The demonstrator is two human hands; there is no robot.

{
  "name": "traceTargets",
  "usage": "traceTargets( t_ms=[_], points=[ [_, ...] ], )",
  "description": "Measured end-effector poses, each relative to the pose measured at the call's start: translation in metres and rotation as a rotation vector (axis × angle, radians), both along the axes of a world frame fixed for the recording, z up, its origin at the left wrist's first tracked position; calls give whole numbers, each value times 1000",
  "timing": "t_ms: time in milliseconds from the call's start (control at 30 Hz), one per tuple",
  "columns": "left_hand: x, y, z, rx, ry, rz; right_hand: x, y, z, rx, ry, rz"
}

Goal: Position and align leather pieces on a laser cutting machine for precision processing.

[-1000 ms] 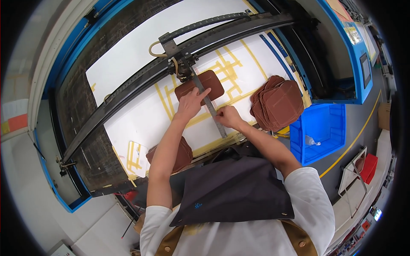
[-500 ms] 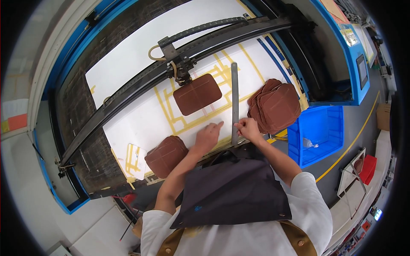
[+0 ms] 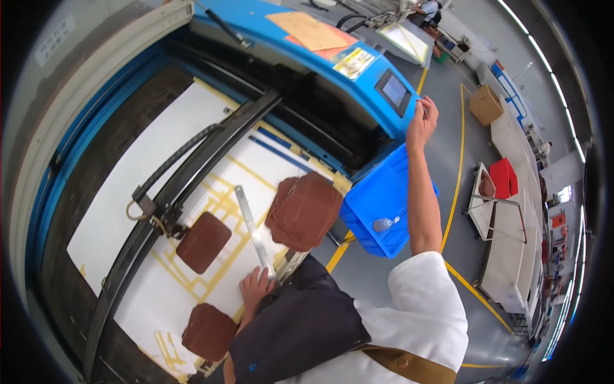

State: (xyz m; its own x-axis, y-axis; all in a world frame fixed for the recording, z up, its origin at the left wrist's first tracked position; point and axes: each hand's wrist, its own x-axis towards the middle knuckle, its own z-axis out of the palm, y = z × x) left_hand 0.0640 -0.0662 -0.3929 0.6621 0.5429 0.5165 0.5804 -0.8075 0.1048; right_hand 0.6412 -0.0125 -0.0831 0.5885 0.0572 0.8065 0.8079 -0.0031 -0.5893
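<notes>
My right hand (image 3: pixel 422 123) is raised at the edge of the blue machine, beside its small dark screen (image 3: pixel 393 91). Its fingers are bent and somewhat apart, and nothing shows in them. Low on the white work sheet, my left hand (image 3: pixel 256 287) rests with fingers spread, next to the near end of a metal ruler (image 3: pixel 253 224). A brown rounded panel (image 3: pixel 204 242), leather-like, lies under the machine's cutting head (image 3: pixel 169 221). Right of the ruler is a pile of similar brown panels (image 3: pixel 306 211); a smaller pile (image 3: pixel 209 331) sits at the near left.
The machine's black gantry (image 3: pixel 192 157) spans the bed diagonally. A blue bin (image 3: pixel 377 205) with a clear bottle (image 3: pixel 385 224) stands beside the machine. Farther right are a trolley with a red box (image 3: pixel 503 178), a cardboard box (image 3: pixel 486 105) and yellow floor lines.
My right hand has left the ruler's near end and risen to the machine's screen edge. My left hand has moved to the ruler's near end. The view has turned right.
</notes>
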Motion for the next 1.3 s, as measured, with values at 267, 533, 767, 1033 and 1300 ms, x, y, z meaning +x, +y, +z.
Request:
traceTargets(
  t_ms=[267, 533, 767, 1033, 1300],
  points=[
    [1, -2, -5, -74, 26, 19, 99, 0, -1, -541, 161, -139],
    [-5, -3, -11, -48, 26, 19, 118, 10, -13, -737, 116, -167],
    [12, 0, 14, -58, 12, 85, -37, 15, 37, -222, -451, -99],
    [2, 0, 18, -42, -27, 92, -184, -13, -117, -1241, 177, 493],
    [4, 1, 15, -42, -56, 69, -119, -38, -203, -1145, 960, 367]
  ],
)
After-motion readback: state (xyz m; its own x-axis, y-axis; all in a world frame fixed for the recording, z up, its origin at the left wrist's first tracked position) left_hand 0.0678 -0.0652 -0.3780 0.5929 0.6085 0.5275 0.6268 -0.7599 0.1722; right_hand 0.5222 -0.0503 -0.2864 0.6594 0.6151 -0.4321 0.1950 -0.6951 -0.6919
